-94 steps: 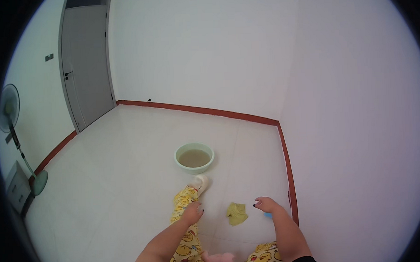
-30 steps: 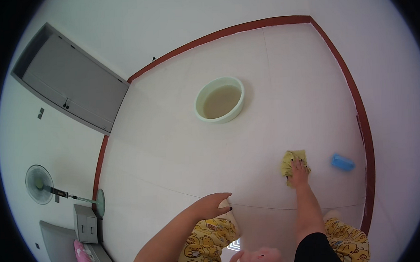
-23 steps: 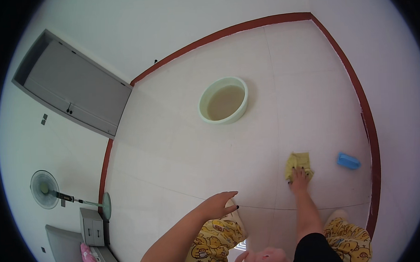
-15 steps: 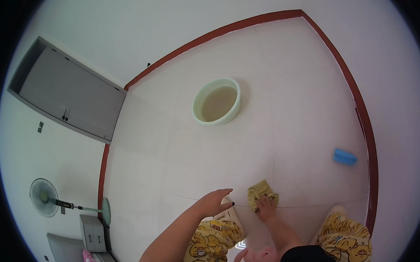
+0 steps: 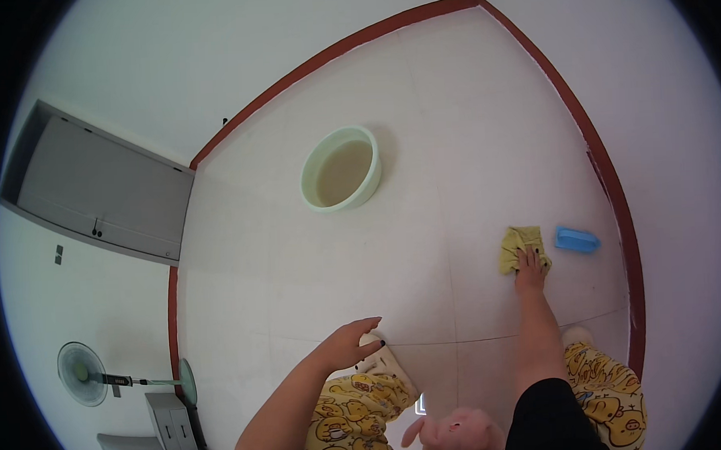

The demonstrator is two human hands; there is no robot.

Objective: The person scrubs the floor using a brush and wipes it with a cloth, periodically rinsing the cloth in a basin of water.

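Observation:
My right hand (image 5: 530, 271) presses down on a yellow cloth (image 5: 524, 239) on the pale floor, its fingers bent over the cloth's near part. Just right of the cloth, and apart from it, lies a blue block-shaped thing (image 5: 577, 240); its kind is unclear. My left hand (image 5: 354, 344) hovers in front of my left knee, thumb and fingers apart, with nothing in it. Beneath it shows part of a light slipper (image 5: 395, 372). Farther off stands a pale green round basin (image 5: 314, 201) of murky brownish water, which neither hand touches.
A dark red skirting (image 5: 608, 182) runs along the right and far walls. Far left is a grey door (image 5: 105, 184); nearer stand a fan (image 5: 82, 369) and a small grey cabinet (image 5: 171, 423). A pink plush-like thing (image 5: 466, 432) is between my legs.
My right hand has slid the yellow cloth forward and to the right, close to the blue thing. My left hand stays in front of my knee. The view has shifted slightly.

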